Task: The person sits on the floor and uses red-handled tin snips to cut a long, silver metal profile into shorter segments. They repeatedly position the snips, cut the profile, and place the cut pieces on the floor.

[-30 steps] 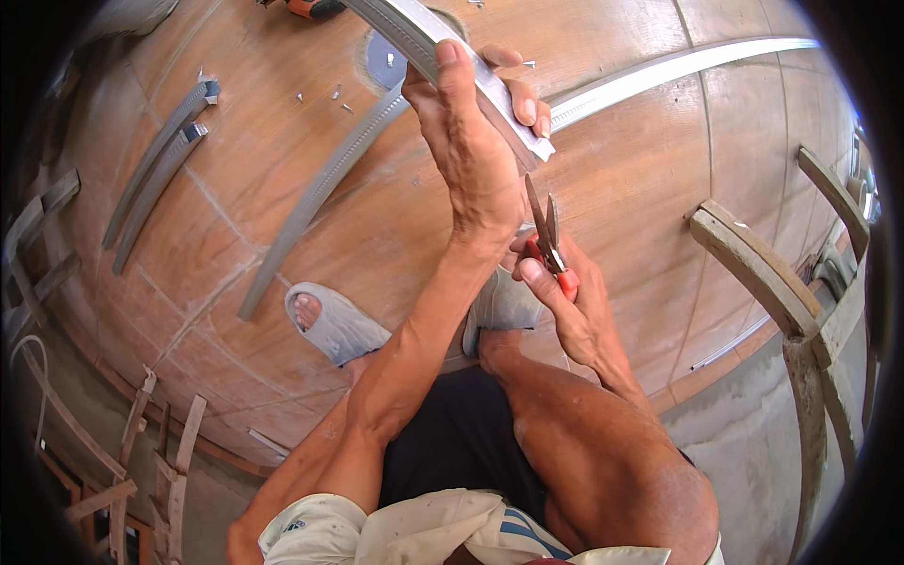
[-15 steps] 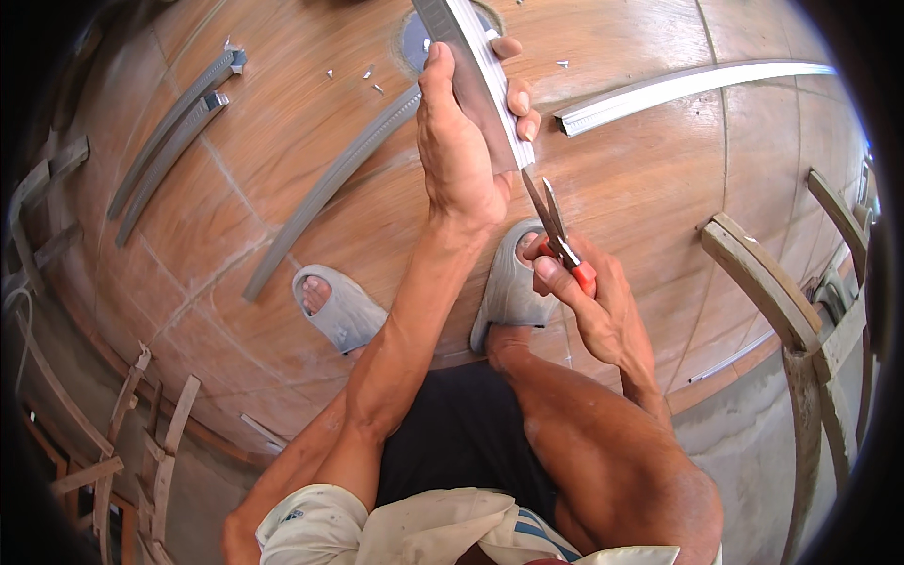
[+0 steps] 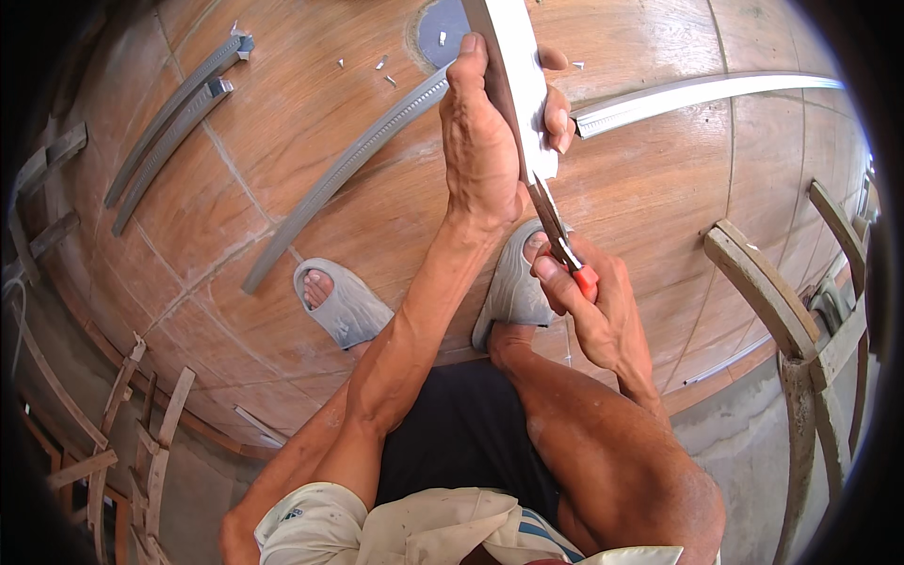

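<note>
Left hand point(image 3: 482, 155) is raised out in front of us, arm extended up from the lower edge, fingers wrapped tight around a flat grey metal strip point(image 3: 513, 71). Thumb lies along the near face, fingertips curl over the far edge. The strip runs out of frame at the top and tilts down toward us.

Right hand point(image 3: 595, 306) sits lower and closer, wrist bent, clamped on the red handles of a pair of snips point(image 3: 557, 235). The snip blades point up and meet the lower end of the strip just under the left hand. We cannot tell how far the blades are closed.

We are squatting on a brown tiled floor point(image 3: 659, 188), both feet in grey slippers: left slipper point(image 3: 344, 306), right slipper point(image 3: 513, 287), the right one partly hidden behind the wrist and snips.

Around us on the floor:
- long ribbed grey strip point(image 3: 348, 169) lying diagonally, passing behind the left hand
- lighter metal channel point(image 3: 697, 91) running off to the right, its near end just beside the left fingertips
- pair of curved grey strips point(image 3: 169, 118) lying side by side, far left
- small metal offcuts point(image 3: 386, 71) scattered near the top
- round grey floor cover point(image 3: 441, 28) at the top, partly hidden by the held strip
- curved wooden frame pieces point(image 3: 763, 287) at the right edge, well apart from the hands
</note>
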{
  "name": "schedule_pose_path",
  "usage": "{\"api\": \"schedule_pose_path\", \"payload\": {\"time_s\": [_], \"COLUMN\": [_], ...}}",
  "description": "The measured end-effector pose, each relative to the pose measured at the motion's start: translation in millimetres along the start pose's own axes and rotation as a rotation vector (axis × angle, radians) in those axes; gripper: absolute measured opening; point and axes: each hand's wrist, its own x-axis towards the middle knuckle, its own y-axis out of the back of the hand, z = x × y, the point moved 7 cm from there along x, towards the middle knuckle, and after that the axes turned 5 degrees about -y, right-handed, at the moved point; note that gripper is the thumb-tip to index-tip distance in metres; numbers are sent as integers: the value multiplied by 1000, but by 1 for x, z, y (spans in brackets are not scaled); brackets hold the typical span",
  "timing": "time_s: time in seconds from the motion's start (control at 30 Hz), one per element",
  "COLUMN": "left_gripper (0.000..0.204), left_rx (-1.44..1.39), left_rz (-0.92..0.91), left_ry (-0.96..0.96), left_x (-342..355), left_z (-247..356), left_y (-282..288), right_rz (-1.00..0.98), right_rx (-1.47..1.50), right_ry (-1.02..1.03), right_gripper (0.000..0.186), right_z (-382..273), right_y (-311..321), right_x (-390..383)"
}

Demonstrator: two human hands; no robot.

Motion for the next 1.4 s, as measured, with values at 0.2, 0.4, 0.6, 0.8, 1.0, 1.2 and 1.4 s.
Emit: {"api": "schedule_pose_path", "payload": {"time_s": [0.2,0.4,0.6,0.8,1.0,1.2,1.4], "left_gripper": [52,52,59,72,72,69,56], "left_rx": [-28,-10,45,90,116,98,89], "left_rz": [7,-5,57,117,83,119,224], "left_ry": [-25,-5,-7,-13,-21,-34,-162], "left_x": [1,2,2,4,3,3,0], "left_z": [1,-1,1,1,-1,1,6], "left_y": [-2,2,2,-1,1,1,-14], "right_rz": [7,23,37,36,54,34,47], "right_rx": [-4,-37,-64,-65,-42,-28,101], "right_ry": [-38,-49,-33,-44,-2,10,74], "right_gripper": [36,35,35,34,31,29,29], "right_z": [-2,-5,-8,-8,-4,3,9], "right_y": [0,1,2,3,3,0,-1], "right_x": [0,0,1,0,1,2,-1]}}
